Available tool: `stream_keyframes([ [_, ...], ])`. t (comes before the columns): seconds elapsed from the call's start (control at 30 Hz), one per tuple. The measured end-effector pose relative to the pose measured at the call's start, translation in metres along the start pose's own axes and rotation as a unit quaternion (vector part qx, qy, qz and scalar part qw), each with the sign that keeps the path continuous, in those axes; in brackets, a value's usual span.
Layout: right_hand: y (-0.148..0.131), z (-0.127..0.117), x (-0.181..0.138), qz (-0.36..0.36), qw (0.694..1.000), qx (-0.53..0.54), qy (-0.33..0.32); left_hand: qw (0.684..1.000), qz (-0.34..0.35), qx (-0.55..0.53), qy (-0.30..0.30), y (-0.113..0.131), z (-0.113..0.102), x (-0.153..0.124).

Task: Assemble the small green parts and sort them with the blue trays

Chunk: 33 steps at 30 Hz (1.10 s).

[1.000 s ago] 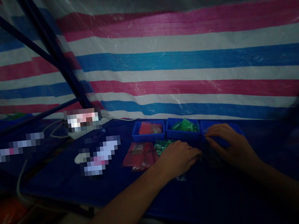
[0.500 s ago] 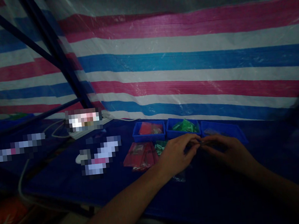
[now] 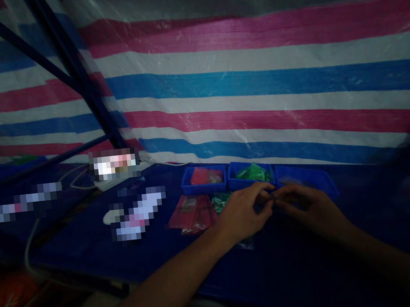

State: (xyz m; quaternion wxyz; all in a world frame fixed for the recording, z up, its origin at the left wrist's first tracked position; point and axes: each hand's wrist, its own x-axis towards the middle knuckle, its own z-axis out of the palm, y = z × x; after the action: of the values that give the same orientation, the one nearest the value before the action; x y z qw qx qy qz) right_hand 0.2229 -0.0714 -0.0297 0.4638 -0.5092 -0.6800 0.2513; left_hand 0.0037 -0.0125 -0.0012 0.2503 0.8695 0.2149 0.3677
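Note:
My left hand (image 3: 246, 211) and my right hand (image 3: 311, 206) meet fingertip to fingertip above the blue table, just in front of the blue bins. Both are closed in a pinch; what sits between the fingertips is too small and dark to make out. Left of my left hand lie red packets (image 3: 193, 213) in clear plastic, overlapping. Green packets (image 3: 220, 200) show partly behind that hand. Beneath its wrist pokes out a clear plastic bag (image 3: 246, 243). Behind my right hand is a blue bin (image 3: 320, 182) with something clear in it, partly covered by the hand.
A blue bin with red packets (image 3: 206, 176) and another with green packets (image 3: 254, 172) stand along the back. To the left are a white power strip (image 3: 119, 178), a white round object (image 3: 112, 216) and a blurred-out sheet (image 3: 141, 214). A striped tarp (image 3: 256, 84) hangs behind.
My fingertips have shifted slightly at the point where they meet, and the right fingers are more bent. The packets and bins have stayed put.

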Motion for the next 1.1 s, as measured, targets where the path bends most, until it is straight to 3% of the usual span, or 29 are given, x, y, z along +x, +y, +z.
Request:
stream_keyframes([
  [0.43, 0.002, 0.005, -0.001, 0.028, 0.997, 0.073, -0.023, 0.999, -0.026, 0.017, -0.027, 0.0, 0.002, 0.0],
  [0.63, -0.007, 0.001, 0.001, -0.016, 1.0, 0.007, -0.025, 1.0, -0.001, 0.021, -0.022, 0.001, -0.001, 0.002],
  [0.93, -0.006, 0.001, 0.0, 0.064, 0.998, -0.003, -0.004, 0.999, -0.009, 0.037, -0.021, 0.001, -0.002, 0.003],
  [1.1, -0.007, 0.0, -0.001, 0.04, 0.999, 0.016, -0.015, 0.999, 0.012, 0.039, -0.026, 0.001, -0.002, 0.002],
])
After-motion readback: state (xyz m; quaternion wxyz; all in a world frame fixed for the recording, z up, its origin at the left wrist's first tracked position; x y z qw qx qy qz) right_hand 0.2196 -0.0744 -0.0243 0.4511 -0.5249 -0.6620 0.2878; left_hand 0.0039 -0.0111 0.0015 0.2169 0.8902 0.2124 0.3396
